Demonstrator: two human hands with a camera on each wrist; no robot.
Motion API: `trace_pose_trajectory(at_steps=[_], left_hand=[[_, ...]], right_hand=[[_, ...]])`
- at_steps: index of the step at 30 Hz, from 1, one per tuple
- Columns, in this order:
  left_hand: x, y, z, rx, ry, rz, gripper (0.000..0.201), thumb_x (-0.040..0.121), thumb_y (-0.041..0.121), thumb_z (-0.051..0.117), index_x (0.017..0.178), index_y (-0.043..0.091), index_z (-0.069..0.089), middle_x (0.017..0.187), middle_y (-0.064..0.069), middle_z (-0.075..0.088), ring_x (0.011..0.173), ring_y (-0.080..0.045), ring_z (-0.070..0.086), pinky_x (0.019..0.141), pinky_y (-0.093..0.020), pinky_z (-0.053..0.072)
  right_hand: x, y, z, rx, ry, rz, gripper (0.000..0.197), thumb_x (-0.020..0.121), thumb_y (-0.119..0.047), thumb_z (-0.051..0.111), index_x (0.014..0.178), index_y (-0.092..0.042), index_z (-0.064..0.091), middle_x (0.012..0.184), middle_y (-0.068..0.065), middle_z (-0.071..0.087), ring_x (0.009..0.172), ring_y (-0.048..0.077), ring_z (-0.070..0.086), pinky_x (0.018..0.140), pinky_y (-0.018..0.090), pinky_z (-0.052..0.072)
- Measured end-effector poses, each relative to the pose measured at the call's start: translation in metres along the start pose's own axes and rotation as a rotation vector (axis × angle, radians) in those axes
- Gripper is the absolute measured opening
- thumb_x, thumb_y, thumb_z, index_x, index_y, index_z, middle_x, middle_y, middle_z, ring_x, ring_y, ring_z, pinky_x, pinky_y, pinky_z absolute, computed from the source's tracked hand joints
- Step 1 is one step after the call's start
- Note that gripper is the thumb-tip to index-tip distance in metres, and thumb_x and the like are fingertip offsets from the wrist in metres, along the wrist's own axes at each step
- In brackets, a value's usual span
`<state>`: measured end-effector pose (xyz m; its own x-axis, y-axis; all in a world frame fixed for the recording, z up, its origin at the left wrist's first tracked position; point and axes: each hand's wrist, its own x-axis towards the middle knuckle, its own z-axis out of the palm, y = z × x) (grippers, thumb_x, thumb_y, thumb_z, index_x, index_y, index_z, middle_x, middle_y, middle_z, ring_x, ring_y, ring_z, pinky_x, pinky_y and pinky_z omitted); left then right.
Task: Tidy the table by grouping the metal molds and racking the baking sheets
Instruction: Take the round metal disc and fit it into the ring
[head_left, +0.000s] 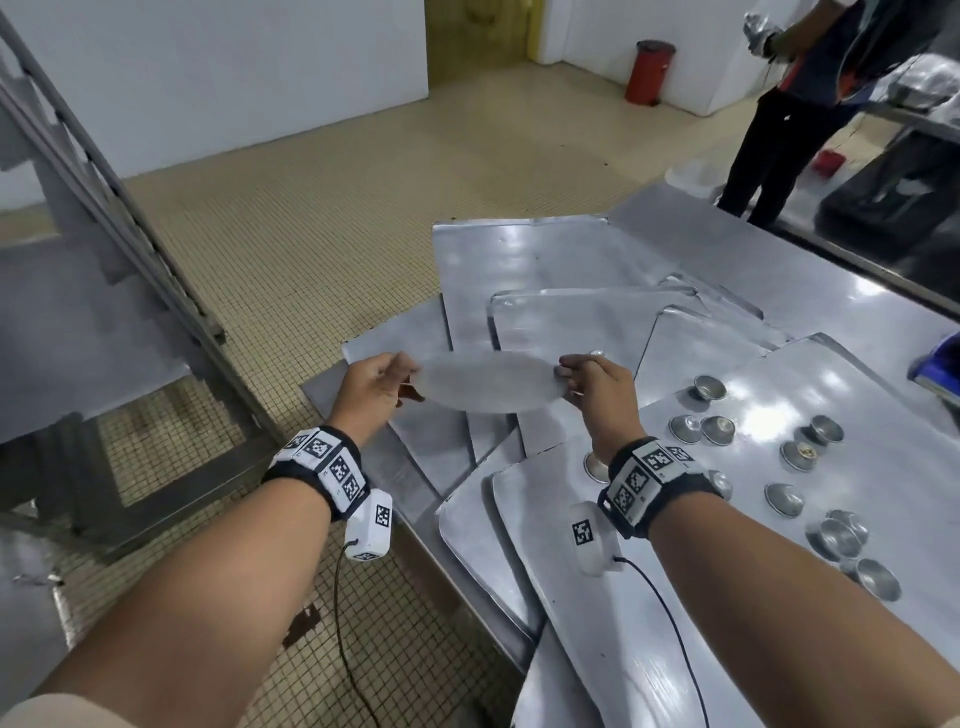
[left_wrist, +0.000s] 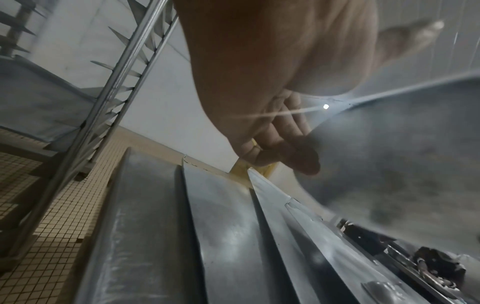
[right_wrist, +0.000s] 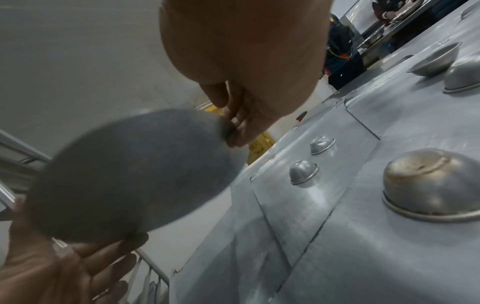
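A flat round grey metal disc hangs in the air over the table's left end, blurred by motion. My left hand pinches its left rim and my right hand pinches its right rim. In the right wrist view the disc shows its dull underside, held between both hands. Below it lie several overlapping baking sheets. Several small round metal molds are scattered on a sheet to the right, some upside down. The tray rack stands to the left.
A steel table carries the sheets. Another person stands at its far right end. A red bin stands by the back wall. A blue object sits at the right edge. Tiled floor lies between rack and table.
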<state>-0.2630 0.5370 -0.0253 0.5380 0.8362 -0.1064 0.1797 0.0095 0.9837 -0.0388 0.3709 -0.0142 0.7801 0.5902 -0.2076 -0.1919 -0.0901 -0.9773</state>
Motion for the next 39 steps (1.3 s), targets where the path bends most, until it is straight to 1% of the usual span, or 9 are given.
trace_pose_trajectory(at_steps=[2, 4, 7, 10, 13, 17, 21, 26, 39], left_hand=[[-0.005, 0.001, 0.001, 0.014, 0.034, -0.027, 0.056, 0.082, 0.067, 0.058, 0.099, 0.015, 0.072, 0.097, 0.001, 0.074, 0.083, -0.01, 0.071, 0.07, -0.023, 0.055], [-0.007, 0.0, 0.006, 0.009, 0.062, -0.056, 0.02, 0.09, 0.036, 0.073, 0.096, 0.017, 0.07, 0.095, -0.002, 0.074, 0.082, -0.012, 0.069, 0.068, -0.021, 0.053], [-0.013, -0.001, 0.009, 0.035, 0.051, -0.082, 0.022, 0.087, 0.013, 0.077, 0.106, 0.015, 0.065, 0.102, -0.008, 0.074, 0.084, -0.013, 0.069, 0.069, -0.024, 0.055], [-0.023, 0.001, 0.014, 0.009, 0.019, -0.109, 0.04, 0.089, 0.01, 0.075, 0.124, 0.019, 0.059, 0.105, -0.006, 0.073, 0.09, -0.018, 0.07, 0.072, -0.029, 0.059], [-0.033, 0.005, 0.023, 0.016, -0.023, -0.091, 0.039, 0.089, 0.008, 0.074, 0.126, 0.017, 0.061, 0.101, -0.002, 0.075, 0.089, -0.019, 0.071, 0.072, -0.031, 0.06], [-0.046, 0.016, 0.044, 0.051, -0.083, -0.06, 0.039, 0.087, 0.006, 0.076, 0.122, 0.017, 0.062, 0.087, -0.002, 0.071, 0.078, -0.017, 0.069, 0.067, -0.033, 0.06], [-0.061, 0.029, 0.083, 0.086, -0.15, -0.032, 0.036, 0.086, 0.004, 0.077, 0.117, 0.017, 0.063, 0.071, 0.002, 0.057, 0.07, -0.017, 0.066, 0.077, -0.049, 0.06], [-0.083, 0.04, 0.126, 0.143, -0.218, 0.011, 0.045, 0.085, 0.008, 0.079, 0.127, 0.013, 0.064, 0.066, 0.007, 0.054, 0.062, -0.007, 0.067, 0.069, -0.04, 0.063], [-0.219, 0.071, 0.302, 0.196, -0.463, 0.091, 0.05, 0.085, 0.012, 0.079, 0.132, 0.018, 0.06, 0.083, -0.012, 0.065, 0.075, -0.02, 0.071, 0.059, -0.029, 0.058]], right_hand=[[-0.006, 0.002, -0.003, -0.038, 0.007, -0.004, 0.027, 0.094, -0.001, 0.044, 0.102, -0.001, 0.07, 0.091, 0.01, 0.072, 0.079, 0.018, 0.066, 0.074, 0.027, 0.054], [-0.012, 0.007, -0.006, -0.136, -0.005, -0.056, 0.022, 0.091, -0.001, 0.057, 0.106, -0.008, 0.071, 0.097, 0.005, 0.073, 0.087, 0.018, 0.068, 0.08, 0.029, 0.054], [-0.021, 0.011, -0.011, -0.241, -0.027, -0.08, 0.039, 0.083, 0.002, 0.065, 0.119, -0.013, 0.066, 0.107, -0.001, 0.067, 0.09, 0.021, 0.068, 0.08, 0.03, 0.054], [-0.03, 0.01, -0.021, -0.295, -0.027, -0.079, 0.054, 0.082, 0.001, 0.071, 0.132, -0.018, 0.06, 0.12, -0.007, 0.061, 0.094, 0.014, 0.066, 0.083, 0.028, 0.052], [-0.037, 0.007, -0.035, -0.344, -0.05, -0.096, 0.039, 0.083, 0.002, 0.07, 0.11, -0.026, 0.069, 0.112, -0.004, 0.07, 0.081, 0.006, 0.069, 0.076, 0.021, 0.054], [-0.047, 0.007, -0.059, -0.395, -0.002, -0.073, 0.056, 0.08, -0.012, 0.077, 0.134, -0.018, 0.062, 0.118, 0.002, 0.065, 0.1, 0.022, 0.068, 0.094, 0.042, 0.057], [-0.07, -0.004, -0.103, -0.346, 0.013, -0.07, 0.039, 0.083, 0.001, 0.069, 0.113, -0.022, 0.064, 0.099, 0.002, 0.066, 0.091, 0.033, 0.069, 0.08, 0.055, 0.06], [-0.098, -0.008, -0.162, -0.323, 0.031, -0.039, 0.049, 0.085, -0.001, 0.069, 0.13, -0.016, 0.061, 0.105, 0.008, 0.066, 0.091, 0.032, 0.07, 0.071, 0.048, 0.064], [-0.231, -0.003, -0.375, -0.238, 0.267, -0.03, 0.052, 0.085, 0.003, 0.07, 0.132, -0.015, 0.059, 0.083, 0.004, 0.06, 0.069, 0.022, 0.064, 0.067, 0.041, 0.062]])
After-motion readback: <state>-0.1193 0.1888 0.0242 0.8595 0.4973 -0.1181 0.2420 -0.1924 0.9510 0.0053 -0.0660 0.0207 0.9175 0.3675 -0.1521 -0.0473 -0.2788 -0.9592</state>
